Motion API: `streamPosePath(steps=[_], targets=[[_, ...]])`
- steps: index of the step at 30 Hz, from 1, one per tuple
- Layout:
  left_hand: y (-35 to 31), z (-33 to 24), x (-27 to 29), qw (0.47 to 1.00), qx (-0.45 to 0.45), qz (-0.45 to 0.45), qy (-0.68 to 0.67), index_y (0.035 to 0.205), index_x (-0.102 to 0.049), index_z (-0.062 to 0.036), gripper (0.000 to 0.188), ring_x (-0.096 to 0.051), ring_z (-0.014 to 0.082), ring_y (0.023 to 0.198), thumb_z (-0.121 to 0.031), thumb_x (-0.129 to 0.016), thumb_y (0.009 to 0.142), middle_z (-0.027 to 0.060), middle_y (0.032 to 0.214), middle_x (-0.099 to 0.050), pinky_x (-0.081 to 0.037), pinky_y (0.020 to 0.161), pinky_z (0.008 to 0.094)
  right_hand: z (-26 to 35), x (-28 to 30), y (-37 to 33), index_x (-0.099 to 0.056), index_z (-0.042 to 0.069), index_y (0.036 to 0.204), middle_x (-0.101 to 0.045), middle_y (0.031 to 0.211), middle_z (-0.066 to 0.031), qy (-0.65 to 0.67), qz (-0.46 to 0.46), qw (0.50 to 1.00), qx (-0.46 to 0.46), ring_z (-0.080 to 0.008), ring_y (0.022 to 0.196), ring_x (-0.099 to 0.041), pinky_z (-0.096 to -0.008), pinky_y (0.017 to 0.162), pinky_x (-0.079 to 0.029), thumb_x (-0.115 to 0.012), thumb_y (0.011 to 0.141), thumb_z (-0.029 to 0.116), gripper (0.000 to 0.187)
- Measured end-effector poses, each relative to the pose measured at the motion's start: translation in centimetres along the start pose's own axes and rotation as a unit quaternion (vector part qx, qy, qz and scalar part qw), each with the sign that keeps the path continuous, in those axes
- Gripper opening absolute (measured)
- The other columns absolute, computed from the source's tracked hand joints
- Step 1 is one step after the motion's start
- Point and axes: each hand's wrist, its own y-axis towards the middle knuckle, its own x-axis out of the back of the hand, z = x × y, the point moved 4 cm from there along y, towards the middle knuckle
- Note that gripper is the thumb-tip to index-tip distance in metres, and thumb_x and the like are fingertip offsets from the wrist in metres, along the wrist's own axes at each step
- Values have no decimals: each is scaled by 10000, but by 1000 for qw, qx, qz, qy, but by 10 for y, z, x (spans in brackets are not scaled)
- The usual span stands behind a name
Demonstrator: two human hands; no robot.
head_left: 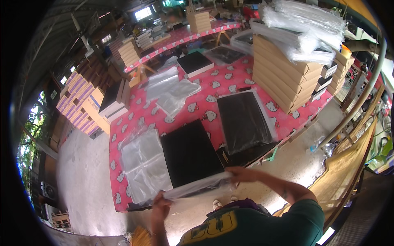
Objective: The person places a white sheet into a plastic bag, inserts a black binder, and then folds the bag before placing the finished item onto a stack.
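Observation:
At the near edge of the table lies a flat black rectangular panel (191, 151). A clear plastic bag (201, 184) is stretched across its near end, between my two hands. My left hand (161, 204) is closed on the bag's left corner. On the other side, my right hand (241, 175) pinches the right corner, close to the panel's near right corner. How far the panel sits inside the bag I cannot tell. Flat clear plastic bags (143, 164) lie left of the panel. To its right is another black panel (244, 123) inside clear plastic.
The pink patterned tablecloth (209, 96) covers the table. Tall stacked brown cartons (281, 76) stand at the far right, topped with plastic-wrapped bundles (303, 24). Loose plastic bags (172, 90), a white-edged black panel (195, 63) and purple-white boxes (82, 100) are farther off.

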Motion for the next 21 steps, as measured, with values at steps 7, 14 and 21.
streamPosePath(steps=[7,14,21], targets=[[-70,124,9,948,128,-276,89,1248,-524,14,480,-488,75,545,27,-421,780,37,654,-586,-402,507,228,-54,-61,-26,-401,68,1387,-633,829,-144,-16,-329,937,-116,-187,648,-635,-322,626,-520,-543,830,9,578],[-67,102,-9,923,68,-201,321,1395,-396,3,558,-566,108,525,33,-401,837,97,686,-652,-463,490,264,-34,-69,-25,-433,73,1389,-642,841,-183,-115,-322,938,-52,-175,687,-630,-313,684,-514,-490,805,-64,603],[-70,105,-6,890,117,-200,393,1389,-375,32,611,-581,195,513,86,-416,782,148,616,-602,-454,493,331,-44,-65,-25,-473,67,1360,-639,897,-193,-26,-386,917,-94,-171,682,-625,-304,672,-508,-483,780,-77,597]])
